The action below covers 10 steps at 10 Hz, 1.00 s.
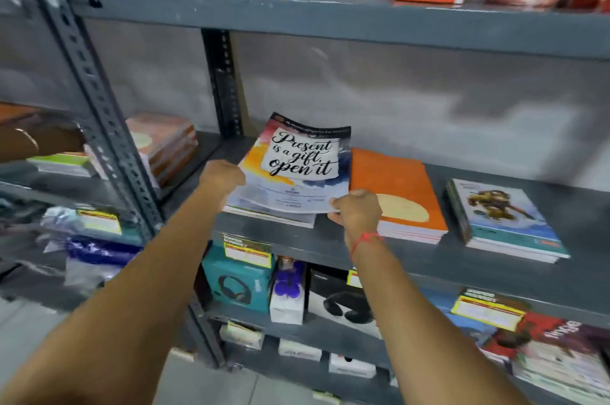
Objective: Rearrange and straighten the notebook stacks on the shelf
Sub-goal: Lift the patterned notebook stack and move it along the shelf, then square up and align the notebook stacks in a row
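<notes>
left hand point(221, 176): closed on the left edge of the printed notebook point(293, 170), fingers hidden behind the cover. right hand point(355, 210): pinching the near right corner of the same notebook, thumb on top, red thread at the wrist.

printed notebook: cover lettered "present is a gift, open it"; held lifted and tilted, far edge raised, sagging a little between the two grips; skewed against the shelf line.

lower stack point(274, 215): just beneath the held notebook, near edge showing at the front of the middle shelf point(412, 259); depth of pile not clear.

orange stack point(396, 196): just right of the held notebook, lying on the same shelf, fairly square.

illustrated stack point(505, 223): further right, apart from the orange one, turned slightly off the shelf line.

further pile point(165, 144): far left, behind the slotted upright point(99, 101); blurred.

handling note, as judgement: step in hand likely the laying of the top copy square on its pile. best done by turning the cover parallel to the shelf front, lowering the far edge first, then sliding both grips outward so corners meet the pile below. risk: thin cover bending or creasing at the pinched corner; nudging the orange stack on the right.
</notes>
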### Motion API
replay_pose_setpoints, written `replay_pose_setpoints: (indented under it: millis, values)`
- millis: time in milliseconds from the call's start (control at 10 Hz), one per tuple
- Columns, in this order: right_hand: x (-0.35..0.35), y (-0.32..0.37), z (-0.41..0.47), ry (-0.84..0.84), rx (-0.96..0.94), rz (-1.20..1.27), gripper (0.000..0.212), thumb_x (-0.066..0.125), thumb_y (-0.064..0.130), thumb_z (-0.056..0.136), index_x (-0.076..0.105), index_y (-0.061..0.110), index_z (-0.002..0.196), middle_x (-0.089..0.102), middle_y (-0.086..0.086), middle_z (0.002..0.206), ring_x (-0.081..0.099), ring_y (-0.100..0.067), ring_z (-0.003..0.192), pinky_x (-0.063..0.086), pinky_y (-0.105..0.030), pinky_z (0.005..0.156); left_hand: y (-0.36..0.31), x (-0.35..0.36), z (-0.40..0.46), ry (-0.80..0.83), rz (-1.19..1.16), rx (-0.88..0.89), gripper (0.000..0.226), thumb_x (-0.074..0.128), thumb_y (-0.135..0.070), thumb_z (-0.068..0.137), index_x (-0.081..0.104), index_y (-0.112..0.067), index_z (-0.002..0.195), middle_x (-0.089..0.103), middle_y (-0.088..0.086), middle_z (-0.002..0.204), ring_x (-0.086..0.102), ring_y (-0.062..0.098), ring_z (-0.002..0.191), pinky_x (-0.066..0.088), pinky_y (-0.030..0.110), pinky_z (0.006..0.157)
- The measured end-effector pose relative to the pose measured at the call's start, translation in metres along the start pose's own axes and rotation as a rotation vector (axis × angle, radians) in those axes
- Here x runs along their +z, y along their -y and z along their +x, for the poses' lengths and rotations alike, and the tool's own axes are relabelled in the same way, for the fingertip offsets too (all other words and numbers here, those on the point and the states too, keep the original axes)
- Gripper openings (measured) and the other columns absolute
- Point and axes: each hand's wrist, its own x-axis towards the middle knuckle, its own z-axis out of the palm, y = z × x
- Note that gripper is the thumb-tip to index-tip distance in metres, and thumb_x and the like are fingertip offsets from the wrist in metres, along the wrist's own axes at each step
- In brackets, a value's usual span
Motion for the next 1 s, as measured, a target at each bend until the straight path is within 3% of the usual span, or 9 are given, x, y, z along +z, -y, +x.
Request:
replay_pose_setpoints:
  millis: [100, 300, 400, 500, 600, 700, 800, 900, 1000]
  values:
    - [0.038, -0.025, 0.012, 0.009, -0.011, -0.088, 0.018, 0.068, 0.001, 0.076, 0.055, 0.008, 0.087, 0.054, -0.008, 0.079, 0.057, -0.024, 0.073, 0.053, -0.044, 0.085, 0.029, -0.017, 0.025, 0.047, -0.058, -0.047, 0.033, 0.054, 0.009, 0.083, 0.058, 0.01, 0.115, 0.053, 0.013, 0.099, 0.046, 0.02, 0.091, 0.037, 0.03, 0.078]
    - [0.058, -0.062, 0.015, -0.08, -0.089, -0.262, 0.024, 0.068, 0.017, 0.077, 0.059, 0.004, 0.095, 0.055, -0.003, 0.083, 0.052, -0.021, 0.079, 0.032, -0.022, 0.054, 0.076, -0.018, 0.051, 0.05, -0.114, -0.034, 0.023, 0.061, 0.003, 0.079, 0.068, 0.0, 0.101, 0.067, 0.013, 0.102, 0.058, 0.029, 0.109, 0.043, 0.04, 0.099]
    - [0.056, -0.079, 0.019, -0.038, -0.174, -0.308, 0.024, 0.067, 0.02, 0.079, 0.059, 0.002, 0.094, 0.061, -0.01, 0.091, 0.057, -0.023, 0.087, 0.038, -0.023, 0.07, 0.098, -0.015, 0.049, 0.125, -0.27, 0.019, 0.024, 0.059, 0.003, 0.084, 0.068, -0.012, 0.101, 0.063, -0.007, 0.1, 0.06, 0.005, 0.096, 0.039, 0.03, 0.089]
    - [0.052, -0.087, 0.017, -0.019, -0.19, -0.213, 0.052, 0.054, 0.025, 0.091, 0.04, 0.009, 0.139, 0.047, -0.007, 0.143, 0.044, -0.024, 0.131, 0.033, -0.027, 0.105, 0.114, -0.01, 0.047, 0.095, -0.462, -0.02, 0.051, 0.059, -0.01, 0.089, 0.044, -0.011, 0.137, 0.047, -0.004, 0.133, 0.044, 0.013, 0.125, 0.033, 0.03, 0.106]
    - [0.055, -0.094, 0.016, 0.134, -0.185, -0.18, 0.061, 0.04, 0.041, 0.094, 0.018, 0.025, 0.148, 0.027, 0.006, 0.154, 0.026, -0.018, 0.142, 0.02, -0.027, 0.11, 0.12, 0.001, 0.043, 0.116, -0.61, -0.051, 0.046, 0.052, -0.014, 0.093, 0.043, -0.013, 0.138, 0.046, 0.006, 0.143, 0.039, 0.023, 0.135, 0.025, 0.039, 0.116]
    - [0.057, -0.094, 0.017, 0.238, -0.183, -0.192, 0.066, 0.039, 0.048, 0.091, 0.012, 0.031, 0.148, 0.026, 0.008, 0.154, 0.027, -0.016, 0.141, 0.022, -0.03, 0.11, 0.121, 0.007, 0.038, 0.149, -0.587, 0.024, 0.042, 0.046, -0.017, 0.096, 0.044, -0.015, 0.138, 0.046, 0.002, 0.143, 0.038, 0.016, 0.134, 0.026, 0.027, 0.107]
    - [0.048, -0.094, 0.02, 0.345, -0.2, -0.125, 0.066, 0.05, 0.037, 0.09, 0.014, 0.036, 0.146, 0.037, 0.034, 0.137, 0.04, 0.016, 0.12, 0.028, -0.008, 0.1, 0.129, 0.002, 0.043, 0.236, -0.531, 0.065, 0.047, 0.052, -0.017, 0.093, 0.042, -0.02, 0.139, 0.046, -0.003, 0.143, 0.041, 0.012, 0.128, 0.029, 0.029, 0.103]
    - [0.032, -0.096, 0.031, 0.454, -0.23, -0.037, 0.068, 0.061, 0.012, 0.085, 0.027, 0.04, 0.138, 0.054, 0.043, 0.113, 0.052, 0.023, 0.101, 0.043, 0.001, 0.076, 0.141, -0.009, 0.051, 0.358, -0.552, 0.096, 0.058, 0.054, -0.004, 0.089, 0.036, -0.021, 0.142, 0.044, -0.011, 0.142, 0.039, 0.014, 0.132, 0.033, 0.03, 0.105]
    - [0.021, -0.097, 0.035, 0.5, -0.21, -0.012, 0.077, 0.063, 0.002, 0.081, 0.027, 0.032, 0.142, 0.06, 0.03, 0.117, 0.059, 0.013, 0.1, 0.048, -0.004, 0.074, 0.146, -0.016, 0.055, 0.436, -0.542, 0.102, 0.061, 0.051, 0.004, 0.088, 0.034, -0.019, 0.143, 0.056, -0.012, 0.128, 0.054, 0.002, 0.114, 0.045, 0.019, 0.086]
